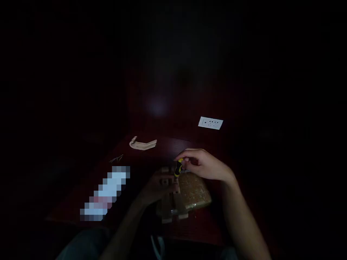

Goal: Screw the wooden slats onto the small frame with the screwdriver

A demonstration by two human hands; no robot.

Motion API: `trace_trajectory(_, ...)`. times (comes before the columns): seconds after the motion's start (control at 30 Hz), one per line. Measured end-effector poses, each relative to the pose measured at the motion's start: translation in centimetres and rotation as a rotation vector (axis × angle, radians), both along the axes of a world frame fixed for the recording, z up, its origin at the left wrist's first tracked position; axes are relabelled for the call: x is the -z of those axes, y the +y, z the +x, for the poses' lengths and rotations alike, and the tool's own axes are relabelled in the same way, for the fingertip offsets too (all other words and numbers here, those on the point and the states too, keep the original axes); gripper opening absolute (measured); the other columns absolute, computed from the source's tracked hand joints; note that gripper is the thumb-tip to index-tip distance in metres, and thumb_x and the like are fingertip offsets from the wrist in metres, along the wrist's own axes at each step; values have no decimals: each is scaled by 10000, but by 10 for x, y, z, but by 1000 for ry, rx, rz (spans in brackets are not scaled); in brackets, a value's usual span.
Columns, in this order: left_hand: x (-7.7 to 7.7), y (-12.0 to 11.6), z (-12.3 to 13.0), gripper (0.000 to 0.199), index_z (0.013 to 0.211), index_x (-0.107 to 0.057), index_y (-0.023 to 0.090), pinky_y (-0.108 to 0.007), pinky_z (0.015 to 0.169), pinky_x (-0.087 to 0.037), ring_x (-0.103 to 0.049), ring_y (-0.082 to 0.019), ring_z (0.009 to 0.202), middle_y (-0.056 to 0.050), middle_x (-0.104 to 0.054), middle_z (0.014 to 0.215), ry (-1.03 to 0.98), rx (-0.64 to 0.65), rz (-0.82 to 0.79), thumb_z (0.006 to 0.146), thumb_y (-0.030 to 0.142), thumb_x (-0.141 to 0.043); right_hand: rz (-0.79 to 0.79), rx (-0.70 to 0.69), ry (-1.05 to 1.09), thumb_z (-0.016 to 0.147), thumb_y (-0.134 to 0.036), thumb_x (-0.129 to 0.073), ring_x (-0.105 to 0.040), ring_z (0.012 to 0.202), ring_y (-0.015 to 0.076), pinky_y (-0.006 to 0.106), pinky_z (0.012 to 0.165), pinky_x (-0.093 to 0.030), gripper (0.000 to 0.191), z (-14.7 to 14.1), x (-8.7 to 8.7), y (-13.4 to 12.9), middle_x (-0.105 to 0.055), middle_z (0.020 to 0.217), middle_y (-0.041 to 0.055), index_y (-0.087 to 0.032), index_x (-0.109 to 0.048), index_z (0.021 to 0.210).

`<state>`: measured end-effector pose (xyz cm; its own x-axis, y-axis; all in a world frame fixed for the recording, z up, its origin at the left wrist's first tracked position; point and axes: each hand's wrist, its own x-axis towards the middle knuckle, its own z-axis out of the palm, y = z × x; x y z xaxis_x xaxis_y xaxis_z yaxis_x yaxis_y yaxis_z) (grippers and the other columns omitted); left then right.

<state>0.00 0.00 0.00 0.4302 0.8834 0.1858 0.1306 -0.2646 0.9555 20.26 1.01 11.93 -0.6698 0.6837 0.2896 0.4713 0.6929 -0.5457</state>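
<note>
One wooden frame [175,206] is gripped over one plastic-wrapped slab [193,191] by the left hand [159,186]; one yellow-black screwdriver [178,168] is pinched upright-ish by the right hand [204,164]. Beyond, one curved wooden piece [143,145] and one white card [210,123] are seen.

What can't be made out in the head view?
- Screwdriver-like tool tip: too small and dark where it meets the wooden piece.
- Left hand fingertips: lost in shadow.
- Thin bits at left: too small to identify or count.
- Pale strip: content pixelated.
- White card markings: too small to read.
</note>
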Motion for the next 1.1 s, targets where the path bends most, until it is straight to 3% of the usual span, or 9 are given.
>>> trace_trajectory(0.17,16,3,-3,329,969,-776,198,-408,1031,-439,-561,-296,1195,-98,-621,1294,29,-107,-28,706,396,-795,-17,20,15,898,-130,-526,-586,749,124,249,666,-468,289,2,2,-1,-663,924,35,-190,-692,1126)
trace_trajectory(0.27,22,5,-6,393,1022,-763,219,-431,1032,-441,-555,-296,1199,-97,-601,1312,38,-47,-45,675,395,-819,-35,19,18,910,-169,-542,-585,756,127,257,674,-469,259,-1,0,0,-667,929,38,-190,-693,1119)
trace_trajectory(0.37,19,4,-6,369,1001,-766,223,-429,1030,-447,-548,-292,1208,-85,-615,1290,13,-6,-39,671,377,-823,-47,6,14,917,-189,-546,-582,762,128,259,671,-466,256,-5,-2,0,-666,930,39,-197,-692,1128)
trace_trajectory(0.57,7,1,-5,378,965,-777,225,-409,1001,-476,-592,-291,1154,-71,-656,1233,44,-59,-90,618,355,-853,-54,1,22,921,-219,-560,-564,734,122,254,648,-456,249,-4,-1,1,-658,894,34,-195,-695,1128)
trace_trajectory(0.8,14,3,-4,379,995,-772,234,-431,1019,-456,-587,-297,1166,-73,-661,1224,62,-48,-83,648,372,-840,-75,19,47,916,-285,-597,-558,716,117,247,617,-447,240,-2,0,3,-648,885,32,-196,-709,1108)
trace_trajectory(1.1,11,9,-6,383,1004,-767,243,-402,997,-478,-577,-279,1171,-72,-590,1297,45,45,-68,657,388,-841,-79,-13,12,920,-212,-563,-573,747,122,249,652,-461,280,0,-1,0,-672,933,39,-198,-688,1170)
